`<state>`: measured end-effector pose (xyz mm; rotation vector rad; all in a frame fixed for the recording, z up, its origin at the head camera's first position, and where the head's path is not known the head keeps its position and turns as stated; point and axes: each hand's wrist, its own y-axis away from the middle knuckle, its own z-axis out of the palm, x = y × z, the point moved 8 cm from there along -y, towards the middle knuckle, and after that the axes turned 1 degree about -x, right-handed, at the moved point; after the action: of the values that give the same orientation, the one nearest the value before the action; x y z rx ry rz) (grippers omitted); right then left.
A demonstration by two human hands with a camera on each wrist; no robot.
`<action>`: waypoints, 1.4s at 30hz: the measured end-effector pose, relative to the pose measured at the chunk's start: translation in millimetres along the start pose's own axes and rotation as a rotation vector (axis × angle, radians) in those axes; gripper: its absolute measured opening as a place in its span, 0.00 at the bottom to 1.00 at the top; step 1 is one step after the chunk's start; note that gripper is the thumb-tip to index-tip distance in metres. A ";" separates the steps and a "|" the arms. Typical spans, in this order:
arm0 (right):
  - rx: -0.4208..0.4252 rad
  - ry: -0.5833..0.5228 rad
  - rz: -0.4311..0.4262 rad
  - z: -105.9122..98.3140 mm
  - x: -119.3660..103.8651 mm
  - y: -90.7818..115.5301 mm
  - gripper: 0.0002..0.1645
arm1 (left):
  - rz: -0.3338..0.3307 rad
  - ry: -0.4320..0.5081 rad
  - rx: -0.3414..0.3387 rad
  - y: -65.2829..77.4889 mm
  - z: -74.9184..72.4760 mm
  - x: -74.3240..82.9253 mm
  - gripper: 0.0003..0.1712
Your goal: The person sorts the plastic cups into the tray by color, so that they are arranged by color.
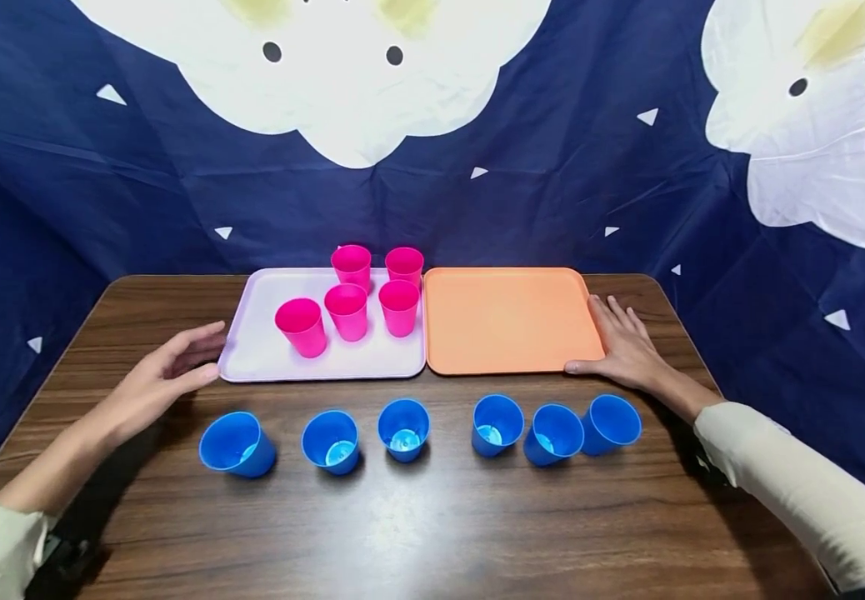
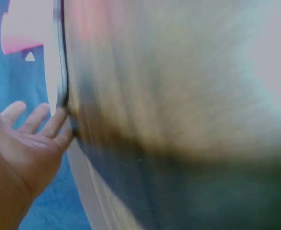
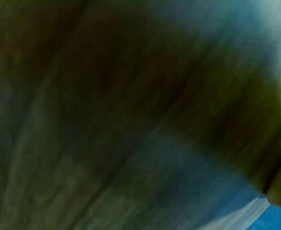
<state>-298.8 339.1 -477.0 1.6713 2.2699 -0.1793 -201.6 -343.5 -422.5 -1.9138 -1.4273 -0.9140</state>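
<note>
My left hand [image 1: 170, 371] is at the left edge of the lilac tray [image 1: 260, 350], its thumb and fingers extended with nothing held. In the left wrist view the fingers of that hand [image 2: 32, 148] reach up to the tray's rim. Several pink cups [image 1: 346, 312] stand upright on the lilac tray, mostly on its right half. My right hand [image 1: 623, 346] rests along the right edge of the orange tray [image 1: 507, 321], fingers straight and thumb out at the near corner. Nothing stands on the orange tray, which sits side by side with the lilac one.
Several blue cups [image 1: 405, 429] stand upright in a loose row on the wooden table [image 1: 402, 542], in front of the trays. The rightmost blue cup [image 1: 611, 423] is close below the right hand. A dark blue cloth [image 1: 537, 208] with white clouds hangs behind the table.
</note>
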 end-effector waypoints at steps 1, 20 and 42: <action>0.001 0.002 -0.001 -0.4 -0.2 -0.2 0.85 | 0.039 0.032 0.002 5.5 1.6 3.7 0.36; 0.027 -0.018 -0.016 -1.1 -3.7 -3.3 0.88 | 0.204 0.180 0.035 76.6 14.1 24.1 0.48; -0.006 0.003 0.012 -0.9 -1.2 0.1 0.86 | 0.174 0.036 0.043 76.3 46.5 68.7 0.45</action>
<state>-298.6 338.4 -475.8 1.6834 2.2594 -0.1679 -106.3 -288.1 -399.1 -1.9443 -1.2281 -0.8251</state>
